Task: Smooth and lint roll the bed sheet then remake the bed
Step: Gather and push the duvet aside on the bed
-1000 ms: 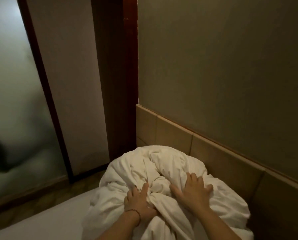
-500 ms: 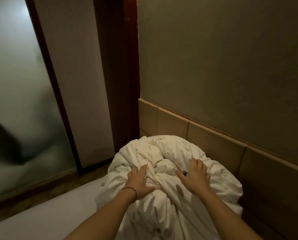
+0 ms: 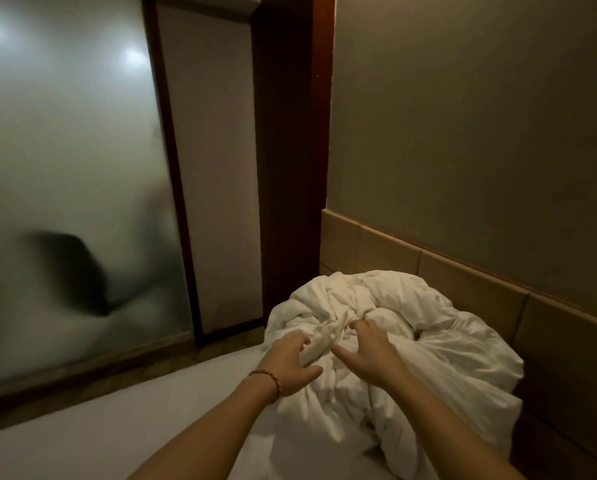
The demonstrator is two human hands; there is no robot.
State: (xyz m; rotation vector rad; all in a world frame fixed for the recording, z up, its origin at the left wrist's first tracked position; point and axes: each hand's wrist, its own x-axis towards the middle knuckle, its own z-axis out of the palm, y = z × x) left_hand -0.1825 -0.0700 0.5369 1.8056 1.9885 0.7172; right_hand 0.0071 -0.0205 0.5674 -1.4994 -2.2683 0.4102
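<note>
White bunched duvet (image 3: pixel 404 334) lies under both hands, left grip (image 3: pixel 290 362) and right grip (image 3: pixel 370 351) clutching folds.

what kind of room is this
Most likely a bedroom, perhaps in a hotel: a bed with a bare white sheet, a bunched white duvet against a padded headboard, and a frosted glass panel beside it.

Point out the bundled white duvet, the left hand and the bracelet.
Bundled white duvet (image 3: pixel 428 344), head view: bare crumpled top right of the hands.
Left hand (image 3: pixel 290 363), head view: back of the hand.
Bracelet (image 3: pixel 267 377), head view: band on the left wrist.
</note>
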